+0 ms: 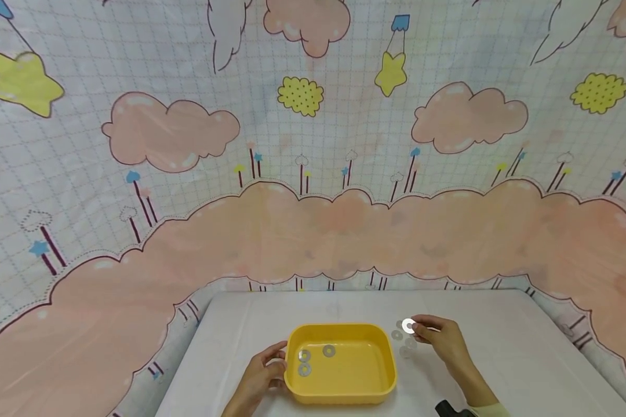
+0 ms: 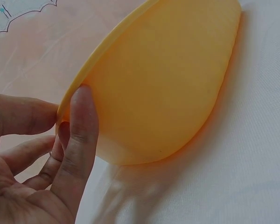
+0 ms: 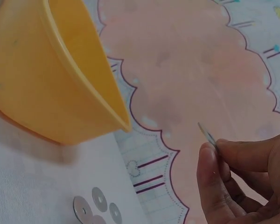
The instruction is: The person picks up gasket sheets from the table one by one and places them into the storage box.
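Note:
A yellow plastic bin (image 1: pixel 362 370) stands on the table with three flat metal washers (image 1: pixel 329 350) lying on its floor. At its left end my left hand (image 1: pixel 261 370) grips the rim; in the left wrist view the thumb (image 2: pixel 84 116) lies along the outer wall. Beyond the bin's right side, my right hand (image 1: pixel 443 341) pinches one washer (image 1: pixel 408 325) between thumb and fingers. The right wrist view shows this washer (image 3: pixel 207 134) nearly edge-on, raised over the table. Several more washers (image 1: pixel 397 335) lie on the tabletop below that hand.
The table has a white cover (image 1: pixel 240 324). Behind it hangs a cloth (image 1: pixel 313 231) printed with clouds and stars. A black object (image 1: pixel 451 409) sits by the right sleeve (image 1: pixel 490 410) at the bottom of the head view.

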`<state>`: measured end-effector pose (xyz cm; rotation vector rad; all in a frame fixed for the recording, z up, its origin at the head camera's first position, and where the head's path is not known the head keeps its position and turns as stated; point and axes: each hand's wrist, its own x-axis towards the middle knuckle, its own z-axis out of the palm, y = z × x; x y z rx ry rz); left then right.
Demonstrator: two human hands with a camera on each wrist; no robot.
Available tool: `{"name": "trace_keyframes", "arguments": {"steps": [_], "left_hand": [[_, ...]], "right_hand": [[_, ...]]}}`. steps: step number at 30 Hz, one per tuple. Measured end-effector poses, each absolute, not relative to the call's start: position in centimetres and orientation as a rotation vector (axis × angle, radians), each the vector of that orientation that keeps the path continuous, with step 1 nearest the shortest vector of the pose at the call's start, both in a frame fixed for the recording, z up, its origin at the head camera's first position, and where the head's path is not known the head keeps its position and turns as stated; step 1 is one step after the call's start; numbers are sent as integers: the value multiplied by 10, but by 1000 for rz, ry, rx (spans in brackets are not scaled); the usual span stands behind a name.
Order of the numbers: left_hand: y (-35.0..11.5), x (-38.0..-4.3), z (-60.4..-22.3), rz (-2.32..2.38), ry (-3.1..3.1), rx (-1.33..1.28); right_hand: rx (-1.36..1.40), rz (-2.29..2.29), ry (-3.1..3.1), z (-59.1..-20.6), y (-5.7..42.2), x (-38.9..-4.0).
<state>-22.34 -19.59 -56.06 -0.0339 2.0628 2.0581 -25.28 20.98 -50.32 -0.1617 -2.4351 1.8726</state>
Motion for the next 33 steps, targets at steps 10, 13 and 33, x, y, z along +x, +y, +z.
{"name": "trace_keyframes", "arguments": {"steps": [10, 13, 33], "left_hand": [[-195, -224, -557, 2056, 2075, -45], [-194, -225, -556, 2053, 2073, -50], [-195, -223, -558, 2048, 2062, -53]], "right_hand": [[-117, 1965, -2429, -499, 195, -256], [-128, 1986, -2418, -497, 192, -256], [19, 2104, -2390, -492, 159, -248]]}}
